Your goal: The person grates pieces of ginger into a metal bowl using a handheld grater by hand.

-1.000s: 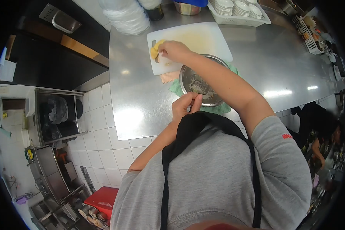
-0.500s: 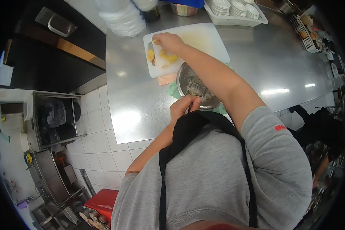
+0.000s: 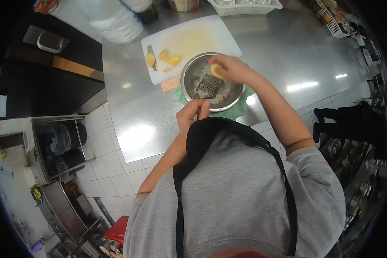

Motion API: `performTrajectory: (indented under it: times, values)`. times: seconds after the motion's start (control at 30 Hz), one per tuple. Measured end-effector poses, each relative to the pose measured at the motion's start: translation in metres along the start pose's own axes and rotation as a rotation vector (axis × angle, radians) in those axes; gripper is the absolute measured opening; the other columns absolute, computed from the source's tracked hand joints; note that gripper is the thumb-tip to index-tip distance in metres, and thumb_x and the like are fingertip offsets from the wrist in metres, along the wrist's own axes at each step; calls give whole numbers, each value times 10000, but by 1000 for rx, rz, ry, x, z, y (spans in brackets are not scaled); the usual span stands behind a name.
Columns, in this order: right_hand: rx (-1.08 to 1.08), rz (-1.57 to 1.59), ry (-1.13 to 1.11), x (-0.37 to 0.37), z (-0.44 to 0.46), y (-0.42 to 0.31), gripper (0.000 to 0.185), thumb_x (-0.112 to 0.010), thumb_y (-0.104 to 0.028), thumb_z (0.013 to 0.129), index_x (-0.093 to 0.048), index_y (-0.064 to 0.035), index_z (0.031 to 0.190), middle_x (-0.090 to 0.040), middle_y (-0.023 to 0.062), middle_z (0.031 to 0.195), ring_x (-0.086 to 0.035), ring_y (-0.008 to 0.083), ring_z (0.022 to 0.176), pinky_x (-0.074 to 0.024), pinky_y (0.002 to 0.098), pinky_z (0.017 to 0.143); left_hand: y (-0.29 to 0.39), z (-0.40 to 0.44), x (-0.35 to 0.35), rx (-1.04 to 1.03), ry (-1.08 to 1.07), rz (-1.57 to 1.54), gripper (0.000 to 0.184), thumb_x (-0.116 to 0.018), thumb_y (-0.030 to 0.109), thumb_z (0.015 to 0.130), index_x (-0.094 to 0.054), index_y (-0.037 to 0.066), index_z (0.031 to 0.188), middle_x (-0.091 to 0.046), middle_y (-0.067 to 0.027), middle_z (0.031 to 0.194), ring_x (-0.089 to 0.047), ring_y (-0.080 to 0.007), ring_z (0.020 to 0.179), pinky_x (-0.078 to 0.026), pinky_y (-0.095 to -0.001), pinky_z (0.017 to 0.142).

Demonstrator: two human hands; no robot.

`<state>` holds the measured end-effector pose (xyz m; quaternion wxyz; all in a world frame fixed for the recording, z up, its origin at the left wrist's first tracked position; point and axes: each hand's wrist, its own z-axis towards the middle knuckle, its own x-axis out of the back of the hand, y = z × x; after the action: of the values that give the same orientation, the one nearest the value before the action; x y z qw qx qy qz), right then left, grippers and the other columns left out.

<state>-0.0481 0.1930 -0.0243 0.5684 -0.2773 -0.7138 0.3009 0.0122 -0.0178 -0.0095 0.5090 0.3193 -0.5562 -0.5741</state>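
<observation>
A steel bowl (image 3: 187,91) sits on a green cloth (image 3: 241,109), with pale gratings inside. A flat metal grater (image 3: 209,86) lies slanted in the bowl. My left hand (image 3: 192,112) is closed at the near rim, pinching the end of the grater; the fingers partly hide the grip. Over the bowl's far right side, my right hand (image 3: 231,69) holds a yellow piece (image 3: 217,71) that looks like peeled ginger, just above the grater. More yellow pieces (image 3: 173,60) lie on the white cutting board (image 3: 198,36) behind the bowl.
A peach cloth (image 3: 171,84) shows under the board's near edge. At the back stand wrapped stacks (image 3: 112,21) and a white basket (image 3: 245,8) of small dishes. A person in dark clothes (image 3: 348,124) is off to the right, beyond the steel table (image 3: 279,56).
My right hand has come from the cutting board to the bowl, bringing a yellow piece. My left hand stays on the grater at the rim. The whole view has shifted slightly.
</observation>
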Motion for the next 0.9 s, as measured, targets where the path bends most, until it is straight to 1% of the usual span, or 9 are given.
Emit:
performTrajectory:
  times: [0.03, 0.1, 0.2, 0.4, 0.47, 0.5, 0.63, 0.73, 0.9]
  values:
    - [-5, 3, 6, -14, -8, 4, 234, -488, -107, 832, -525, -53, 1057, -583, 90, 969, -584, 220, 850, -455, 343, 726, 1, 0, -1, 11, 0, 5, 100, -599, 85, 811, -592, 1, 757, -522, -29, 596, -459, -65, 529, -380, -209, 499]
    - [387, -122, 197, -41, -20, 2, 226, -517, -105, 806, -525, -54, 1026, -560, 125, 901, -561, 270, 849, -440, 376, 731, 1, -1, -2, 20, -6, 11, 105, -597, 85, 813, -589, 0, 752, -516, -23, 592, -451, -59, 529, -377, -207, 499]
    - [317, -26, 245, -50, -36, -25, 233, -548, -136, 800, -542, -57, 1019, -559, 136, 909, -544, 328, 865, -437, 380, 741, 1, -1, -3, -2, -9, 31, 109, -595, 87, 815, -586, 2, 747, -506, -17, 587, -434, -52, 530, -368, -202, 499]
    - [193, -221, 378, -49, -20, -10, 158, -537, -181, 817, -483, -44, 873, -572, 150, 882, -561, 323, 828, -431, 415, 663, 7, -3, -3, 29, 13, 61, 112, -593, 86, 816, -586, 4, 740, -497, 0, 572, -419, -43, 529, -357, -198, 493]
    - [158, -298, 169, -46, -36, -37, 194, -510, -247, 840, -489, -58, 874, -595, 140, 801, -579, 331, 751, -433, 430, 613, 1, -2, -3, 9, 30, 18, 110, -592, 81, 815, -584, 5, 736, -489, 4, 563, -415, -44, 527, -354, -198, 491]
    - [121, -355, 212, -51, -27, -24, 226, -483, -296, 855, -485, -70, 855, -594, 138, 702, -581, 343, 669, -431, 445, 564, 1, -4, -3, 14, 24, 17, 110, -592, 81, 815, -584, 5, 736, -489, 4, 563, -415, -44, 527, -354, -198, 491]
    - [130, -467, 239, -40, -5, -14, 262, -465, -338, 855, -484, -77, 850, -580, 155, 639, -583, 348, 641, -442, 446, 557, 1, -4, -4, -10, 26, 58, 115, -593, 85, 815, -583, 6, 732, -482, 6, 558, -407, -47, 521, -351, -202, 489]
    - [278, -478, 112, -41, -19, -40, 260, -463, -337, 854, -499, -80, 859, -584, 150, 637, -586, 341, 643, -443, 445, 561, 0, -2, -4, -13, 54, 55, 117, -594, 90, 814, -583, 9, 732, -482, 9, 558, -403, -47, 518, -350, -202, 489]
    - [177, -540, 162, -40, 6, -9, 278, -452, -348, 862, -526, -89, 792, -586, 142, 632, -590, 328, 634, -451, 439, 568, -6, -5, -5, 49, 64, 27, 114, -595, 93, 813, -584, 11, 735, -481, 13, 555, -403, -46, 517, -351, -200, 490]
